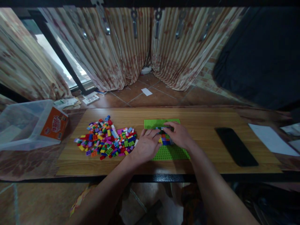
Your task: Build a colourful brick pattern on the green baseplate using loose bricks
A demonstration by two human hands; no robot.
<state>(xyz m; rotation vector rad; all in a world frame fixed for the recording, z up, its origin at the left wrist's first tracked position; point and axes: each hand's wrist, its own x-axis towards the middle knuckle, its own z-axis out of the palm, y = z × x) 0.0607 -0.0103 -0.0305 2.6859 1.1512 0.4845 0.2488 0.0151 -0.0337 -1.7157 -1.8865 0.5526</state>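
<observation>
A green studded baseplate (172,154) lies on the wooden table, with a small build of colored toy bricks (166,140) on its middle. Blue, orange, red and yellow bricks show on the near side of the build. My left hand (148,144) is curled against the build's left side, fingertips at its top. From the right, my right hand (179,134) reaches over, thumb and fingers closed on the top and right side. Dark bricks show between the fingertips; my hands partly hide the build. Close to my left hand spreads a pile of loose toy bricks (109,137).
A black phone (236,146) lies at the right of the table (201,120). Farther right is white paper (273,139). At the left stands a clear plastic bin (25,122) with an orange label. A dark bar with metal hooks (134,23) spans the top.
</observation>
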